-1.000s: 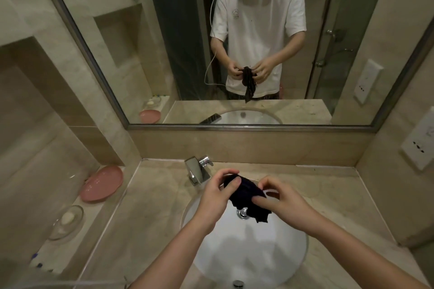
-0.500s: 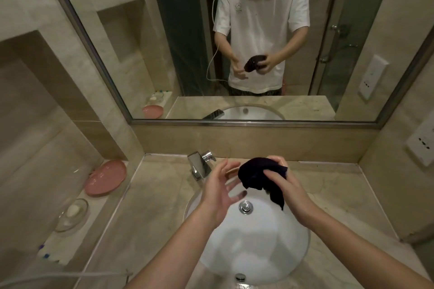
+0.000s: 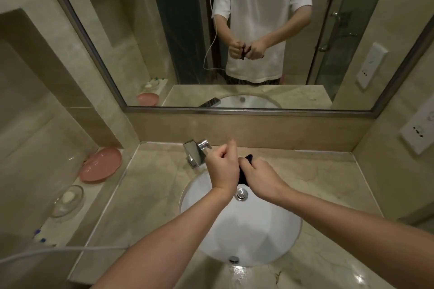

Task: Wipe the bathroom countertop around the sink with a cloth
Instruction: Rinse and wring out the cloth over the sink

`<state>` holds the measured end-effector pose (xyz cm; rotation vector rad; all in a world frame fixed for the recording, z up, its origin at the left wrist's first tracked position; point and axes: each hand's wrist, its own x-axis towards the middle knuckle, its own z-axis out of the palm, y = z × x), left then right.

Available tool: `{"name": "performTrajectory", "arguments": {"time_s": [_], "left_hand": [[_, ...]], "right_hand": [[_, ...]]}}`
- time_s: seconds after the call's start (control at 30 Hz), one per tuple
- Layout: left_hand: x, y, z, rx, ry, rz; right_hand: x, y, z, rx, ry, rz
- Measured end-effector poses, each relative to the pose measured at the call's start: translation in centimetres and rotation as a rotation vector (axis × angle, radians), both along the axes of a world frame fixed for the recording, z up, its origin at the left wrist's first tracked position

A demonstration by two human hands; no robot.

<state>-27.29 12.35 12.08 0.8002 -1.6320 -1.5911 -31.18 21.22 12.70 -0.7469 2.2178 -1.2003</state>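
A dark cloth [image 3: 243, 176] is bunched tight between my two fists above the back of the white sink basin [image 3: 258, 237]. My left hand [image 3: 222, 168] grips one end and my right hand [image 3: 259, 175] grips the other, knuckles nearly touching. Only a small dark strip of the cloth shows between them. The beige marble countertop [image 3: 150, 190] runs around the basin on all sides. A wet patch [image 3: 239, 274] glistens on the counter at the basin's front edge.
A chrome faucet [image 3: 195, 151] stands just left of my hands at the back of the basin. A pink dish [image 3: 101, 168] and a clear soap dish [image 3: 68, 199] sit on the lower left ledge. The mirror [image 3: 234, 30] hangs behind; a white cable [image 3: 58, 250] crosses at lower left.
My left hand, open half a second ago, has closed on the cloth beside the right hand. The loose hanging cloth is now bunched tight between both fists, slightly lower over the basin.
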Motion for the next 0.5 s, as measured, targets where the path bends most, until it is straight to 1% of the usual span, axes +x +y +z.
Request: {"name": "performTrajectory", "arguments": {"time_s": [0.07,0.13,0.2,0.27,0.33,0.4,0.47,0.5], "left_hand": [[0.4,-0.2,-1.6,-0.084,-0.042,-0.069],[0.3,-0.5,-3.2,-0.122,-0.1,-0.121],[0.0,-0.7,-4.3,-0.158,-0.146,-0.141],[-0.3,-0.9,-4.8,-0.202,-0.184,-0.145],[-0.7,-1.1,-5.2,-0.202,-0.22,-0.148],[-1.1,-1.5,-5.2,-0.119,-0.287,-0.142],[-1.2,-2.3,-4.8,0.065,-0.325,-0.178],[-0.9,-2.9,-4.6,0.182,-0.335,-0.223]], "right_hand": [[-0.3,0.0,0.0,0.124,-0.08,0.061],[-0.7,-0.1,-0.1,0.201,-0.168,0.123],[-1.2,-0.4,-0.4,0.295,-0.198,0.174],[-1.4,-0.8,-0.9,0.373,-0.233,0.174],[-1.5,-1.1,-1.1,0.392,-0.254,0.157],[-1.4,-0.8,-0.7,0.345,-0.257,0.138],[-1.2,0.0,-0.6,0.219,-0.212,0.106],[-1.1,0.5,-0.8,0.151,-0.151,0.078]]}}
